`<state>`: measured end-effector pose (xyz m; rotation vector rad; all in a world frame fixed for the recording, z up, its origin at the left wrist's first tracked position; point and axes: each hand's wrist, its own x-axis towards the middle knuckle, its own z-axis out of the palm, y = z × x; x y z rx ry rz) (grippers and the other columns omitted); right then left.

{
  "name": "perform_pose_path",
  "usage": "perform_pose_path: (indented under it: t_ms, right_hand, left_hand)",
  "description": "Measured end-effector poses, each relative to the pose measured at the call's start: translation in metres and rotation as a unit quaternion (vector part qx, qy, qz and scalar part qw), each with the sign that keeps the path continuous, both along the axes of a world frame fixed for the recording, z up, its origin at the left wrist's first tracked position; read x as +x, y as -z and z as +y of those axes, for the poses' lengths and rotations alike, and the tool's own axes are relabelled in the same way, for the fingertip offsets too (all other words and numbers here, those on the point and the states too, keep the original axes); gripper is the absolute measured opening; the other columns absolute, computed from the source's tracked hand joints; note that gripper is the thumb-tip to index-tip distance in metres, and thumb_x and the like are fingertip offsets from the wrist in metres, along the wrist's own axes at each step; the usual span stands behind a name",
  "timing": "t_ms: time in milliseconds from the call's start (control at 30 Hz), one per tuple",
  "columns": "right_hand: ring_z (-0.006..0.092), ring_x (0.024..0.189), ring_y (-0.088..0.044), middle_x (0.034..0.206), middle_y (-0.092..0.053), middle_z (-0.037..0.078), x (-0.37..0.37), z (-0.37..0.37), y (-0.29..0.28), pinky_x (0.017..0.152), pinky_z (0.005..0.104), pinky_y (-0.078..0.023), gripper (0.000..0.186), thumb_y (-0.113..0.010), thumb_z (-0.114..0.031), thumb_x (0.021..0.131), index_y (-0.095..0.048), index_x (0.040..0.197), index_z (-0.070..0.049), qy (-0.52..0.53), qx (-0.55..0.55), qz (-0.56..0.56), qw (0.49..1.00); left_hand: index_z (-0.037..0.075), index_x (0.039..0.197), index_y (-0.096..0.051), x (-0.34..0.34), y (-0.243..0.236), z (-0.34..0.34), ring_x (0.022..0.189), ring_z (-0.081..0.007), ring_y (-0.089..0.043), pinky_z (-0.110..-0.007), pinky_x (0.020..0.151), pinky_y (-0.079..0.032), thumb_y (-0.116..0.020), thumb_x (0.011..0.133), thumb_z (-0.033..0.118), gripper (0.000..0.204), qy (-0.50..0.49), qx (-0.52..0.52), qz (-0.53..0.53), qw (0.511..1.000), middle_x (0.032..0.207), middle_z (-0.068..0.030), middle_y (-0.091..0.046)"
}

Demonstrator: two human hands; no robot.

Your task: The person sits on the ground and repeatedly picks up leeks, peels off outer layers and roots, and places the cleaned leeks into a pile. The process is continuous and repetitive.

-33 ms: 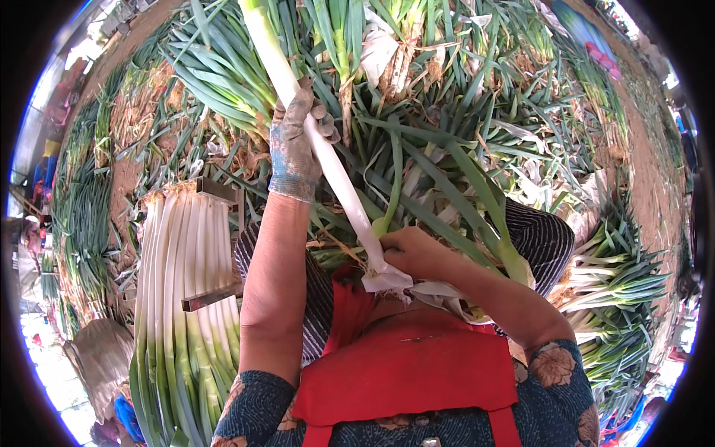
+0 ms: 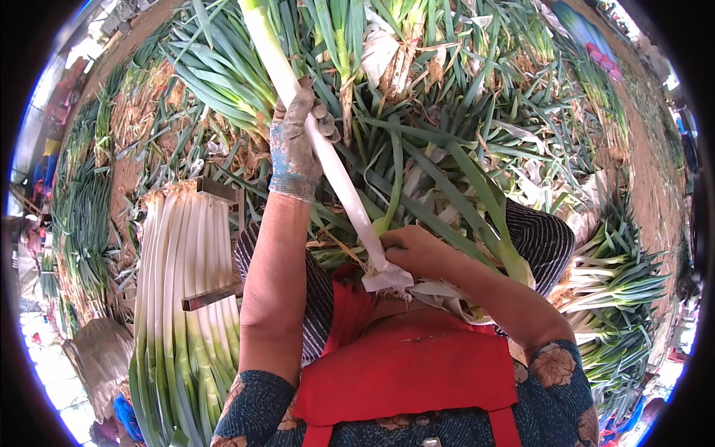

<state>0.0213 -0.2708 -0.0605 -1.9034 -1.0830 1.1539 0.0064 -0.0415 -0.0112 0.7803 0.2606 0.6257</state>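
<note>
A long green onion [image 2: 339,179] slants across the middle, its green end at the top and its roots low near the red apron [image 2: 410,369]. My left hand [image 2: 302,130], in a dirty patterned glove, is closed around the upper part of the white shaft. Near the root end my bare right hand [image 2: 417,249] is curled closed against the shaft; its fingertips are partly hidden. Loose pale skin [image 2: 389,280] is bunched around the base. A green leaf [image 2: 395,175] rises beside the right hand.
Peeled green onions [image 2: 182,261] lie side by side at the left, against a metal-barred rack [image 2: 212,298]. Unpeeled bunches [image 2: 223,82] stand ahead, with more [image 2: 618,290] at the right. Leaf scraps [image 2: 536,164] litter the ground. A greyish sheet [image 2: 100,357] sits at lower left.
</note>
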Motion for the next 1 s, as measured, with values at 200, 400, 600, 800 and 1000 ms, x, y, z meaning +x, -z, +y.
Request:
perform_pose_path:
  t_ms: [200, 400, 600, 800, 1000]
  right_hand:
    - [0.0396, 0.079, -0.060, 0.082, -0.062, 0.026, 0.002, 0.010, -0.012, 0.073, 0.0435, -0.046, 0.032, -0.052, -0.023, 0.077, -0.061, 0.092, 0.005, -0.043, -0.013, -0.052, 0.998]
    - [0.0413, 0.080, -0.060, 0.081, -0.061, 0.026, -0.005, 0.005, 0.001, 0.074, 0.0453, -0.046, 0.031, -0.052, -0.024, 0.077, -0.060, 0.089, 0.004, -0.036, 0.000, -0.076, 0.996]
    - [0.0425, 0.080, -0.059, 0.079, -0.061, 0.027, 0.000, 0.000, -0.005, 0.072, 0.0469, -0.045, 0.031, -0.052, -0.025, 0.077, -0.061, 0.083, 0.004, 0.002, 0.022, -0.021, 1.000]
    - [0.0402, 0.075, -0.059, 0.076, -0.060, 0.026, 0.001, 0.006, -0.008, 0.070, 0.0456, -0.045, 0.034, -0.051, -0.028, 0.076, -0.060, 0.082, 0.004, -0.047, -0.004, -0.061, 0.997]
    - [0.0425, 0.078, -0.059, 0.078, -0.061, 0.025, -0.007, 0.005, -0.001, 0.073, 0.0479, -0.045, 0.031, -0.051, -0.025, 0.076, -0.062, 0.083, 0.003, -0.025, 0.017, -0.100, 0.995]
  left_hand:
    - [0.012, 0.111, -0.056, -0.001, 0.001, -0.002, 0.053, -0.0113, -0.052, -0.026, 0.045, -0.047, -0.064, 0.088, 0.024, 0.028, -0.016, 0.016, 0.011, 1.000, 0.069, 0.0007, -0.054]
    - [0.012, 0.112, -0.056, -0.002, -0.002, -0.004, 0.053, -0.0113, -0.052, -0.025, 0.044, -0.047, -0.064, 0.088, 0.024, 0.028, -0.012, 0.002, 0.006, 1.000, 0.069, 0.0005, -0.054]
    - [0.011, 0.114, -0.055, -0.002, 0.001, -0.001, 0.052, -0.0113, -0.051, -0.025, 0.044, -0.046, -0.064, 0.088, 0.024, 0.030, -0.011, -0.005, -0.010, 1.000, 0.069, 0.0002, -0.054]
    - [0.011, 0.114, -0.054, -0.005, -0.001, -0.005, 0.051, -0.0113, -0.051, -0.026, 0.045, -0.045, -0.064, 0.087, 0.024, 0.032, -0.016, 0.009, -0.007, 1.000, 0.068, 0.0005, -0.053]
    - [0.011, 0.118, -0.054, -0.007, -0.006, -0.010, 0.057, -0.0087, -0.046, -0.024, 0.048, -0.039, -0.063, 0.087, 0.030, 0.037, -0.025, 0.034, 0.027, 0.999, 0.070, 0.0049, -0.050]
